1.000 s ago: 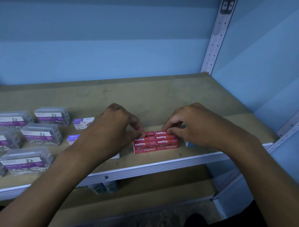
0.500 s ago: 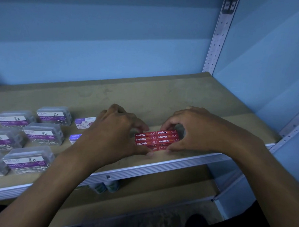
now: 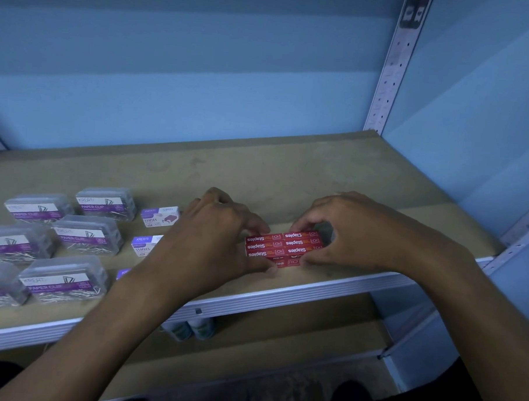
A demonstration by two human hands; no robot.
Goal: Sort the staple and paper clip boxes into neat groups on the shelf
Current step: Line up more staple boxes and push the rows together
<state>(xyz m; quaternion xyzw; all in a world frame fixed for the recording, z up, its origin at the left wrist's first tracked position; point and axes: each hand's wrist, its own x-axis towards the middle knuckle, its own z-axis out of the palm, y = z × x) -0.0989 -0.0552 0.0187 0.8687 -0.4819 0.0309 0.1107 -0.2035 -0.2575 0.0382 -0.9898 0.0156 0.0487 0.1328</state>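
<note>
Red staple boxes (image 3: 282, 248) sit packed together as one tight block near the front edge of the shelf (image 3: 288, 183), toward its right end, their white "Staples" lettering reading upside down from the head view. Both hands close in on this block from opposite sides. On the block's left end, the left hand (image 3: 213, 237) has its fingers curled over the far edge and its thumb against the near lower corner, gripping that end. At the right end, the right hand (image 3: 356, 231) mirrors it, fingertips curved over the far top corner and thumb pressing the near side, so the boxes are squeezed between the two hands. Left of the hands, small white-and-purple staple boxes (image 3: 159, 215) lie in a loose column running from mid-shelf toward the front edge, the nearer ones partly hidden by the left wrist. Farther left, clear paper clip boxes (image 3: 87, 235) with purple labels stand in rows reaching the shelf's left end. Below the front edge, on a lower shelf (image 3: 297, 326), two small round containers (image 3: 191, 329) show, too dim to identify.
</note>
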